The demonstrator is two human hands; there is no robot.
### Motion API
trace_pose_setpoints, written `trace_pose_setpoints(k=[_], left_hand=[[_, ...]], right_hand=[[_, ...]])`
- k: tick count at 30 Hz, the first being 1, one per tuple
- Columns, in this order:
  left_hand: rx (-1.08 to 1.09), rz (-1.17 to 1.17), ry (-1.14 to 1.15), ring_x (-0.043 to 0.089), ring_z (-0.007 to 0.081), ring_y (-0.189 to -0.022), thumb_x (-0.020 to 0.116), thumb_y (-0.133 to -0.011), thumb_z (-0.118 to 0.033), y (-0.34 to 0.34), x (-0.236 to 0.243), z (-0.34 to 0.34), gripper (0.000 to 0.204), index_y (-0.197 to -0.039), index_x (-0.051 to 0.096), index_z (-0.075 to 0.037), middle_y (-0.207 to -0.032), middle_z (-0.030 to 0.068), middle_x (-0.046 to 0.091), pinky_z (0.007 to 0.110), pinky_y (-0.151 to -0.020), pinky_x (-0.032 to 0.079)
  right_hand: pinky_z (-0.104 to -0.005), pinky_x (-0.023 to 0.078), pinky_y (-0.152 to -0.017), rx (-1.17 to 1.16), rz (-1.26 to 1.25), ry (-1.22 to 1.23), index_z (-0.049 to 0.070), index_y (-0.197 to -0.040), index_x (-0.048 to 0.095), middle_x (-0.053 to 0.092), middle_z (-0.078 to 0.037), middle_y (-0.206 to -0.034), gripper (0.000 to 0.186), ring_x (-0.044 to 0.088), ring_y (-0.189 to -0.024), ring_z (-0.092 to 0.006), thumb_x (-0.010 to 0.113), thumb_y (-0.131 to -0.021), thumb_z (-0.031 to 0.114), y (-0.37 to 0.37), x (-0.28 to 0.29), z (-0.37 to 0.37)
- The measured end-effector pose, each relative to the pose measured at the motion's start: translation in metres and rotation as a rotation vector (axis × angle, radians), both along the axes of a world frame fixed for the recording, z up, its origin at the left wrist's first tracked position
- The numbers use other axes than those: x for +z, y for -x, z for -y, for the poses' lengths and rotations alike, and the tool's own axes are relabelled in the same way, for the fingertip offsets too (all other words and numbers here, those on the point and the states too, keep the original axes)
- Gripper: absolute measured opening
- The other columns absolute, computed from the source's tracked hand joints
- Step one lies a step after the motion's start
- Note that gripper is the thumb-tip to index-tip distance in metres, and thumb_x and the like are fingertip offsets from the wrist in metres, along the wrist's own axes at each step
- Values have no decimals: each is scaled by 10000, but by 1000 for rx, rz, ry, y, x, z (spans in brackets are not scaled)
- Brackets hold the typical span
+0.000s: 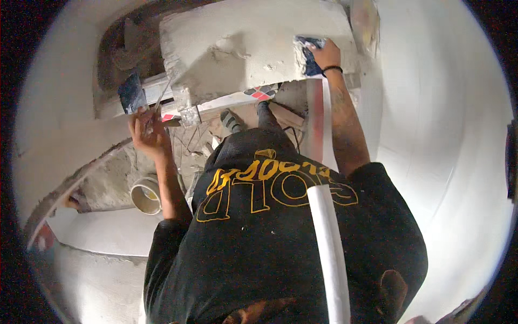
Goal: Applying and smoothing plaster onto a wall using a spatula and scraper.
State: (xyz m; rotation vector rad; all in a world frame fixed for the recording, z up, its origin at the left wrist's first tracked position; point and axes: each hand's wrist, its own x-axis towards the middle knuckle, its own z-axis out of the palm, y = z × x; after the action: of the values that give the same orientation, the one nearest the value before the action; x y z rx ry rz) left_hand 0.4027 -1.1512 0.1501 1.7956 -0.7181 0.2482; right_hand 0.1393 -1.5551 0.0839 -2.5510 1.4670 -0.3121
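Note:
My left hand is raised at the left, closed round a flat dark blue spreader and what looks like a thin metal tool. My right hand grips a second dark blue spreader coated with pale paste, against the pale, plaster-smeared board at the top. The board has uneven smears and lumps, and a small crusted block sits at its near left edge.
A dark recess lies left of the board. A pale round pipe stands at lower left beside a curved ledge. Checkered tile, rubble and my feet show below the board. A smooth white wall curves along the right.

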Motion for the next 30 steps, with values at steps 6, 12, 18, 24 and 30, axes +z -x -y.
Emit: trace_pose_setpoints(k=[6, 12, 18, 24, 30], left_hand=[[-230, 15, 123, 541, 170, -858, 596, -677, 144, -7, 18, 80, 158, -781, 570, 28, -935, 71, 525, 255, -719, 463], [-249, -248, 228, 536, 157, -866, 602, -681, 129, -10, 38, 64, 178, -832, 591, 34, -939, 61, 529, 253, -748, 447], [-214, -153, 127, 538, 183, -894, 605, -673, 110, 0, 34, 74, 147, -788, 596, 19, -896, 76, 551, 281, -763, 443], [-183, -281, 275, 535, 170, -888, 548, -659, 131, -27, 43, 34, 196, -819, 589, 26, -922, 73, 549, 263, -756, 448], [-72, -255, 314, 514, 145, -864, 573, -689, 119, -23, 34, 8, 160, -823, 575, 32, -907, 65, 514, 275, -765, 452]], right_hand=[[-419, 452, -818, -70, -81, -81, -24, -986, 564, 592, -233, -966, 562, 558, -919, -378, 676, -655, 416, -8, 2, -1], [-388, 467, -804, -284, 3, -183, -28, -943, 599, 612, -187, -964, 497, 592, -887, -299, 648, -700, 403, 26, 16, -6], [-430, 471, -773, -122, 15, -264, -26, -960, 539, 611, -210, -897, 543, 583, -866, -374, 654, -650, 405, -109, 2, -128], [-411, 467, -787, -215, -49, -310, -47, -946, 575, 600, -219, -904, 572, 578, -899, -342, 650, -669, 448, -68, 23, -81], [-417, 464, -804, -105, -37, -211, -47, -964, 564, 605, -228, -927, 495, 581, -891, -362, 594, -705, 373, -125, 5, -102]])
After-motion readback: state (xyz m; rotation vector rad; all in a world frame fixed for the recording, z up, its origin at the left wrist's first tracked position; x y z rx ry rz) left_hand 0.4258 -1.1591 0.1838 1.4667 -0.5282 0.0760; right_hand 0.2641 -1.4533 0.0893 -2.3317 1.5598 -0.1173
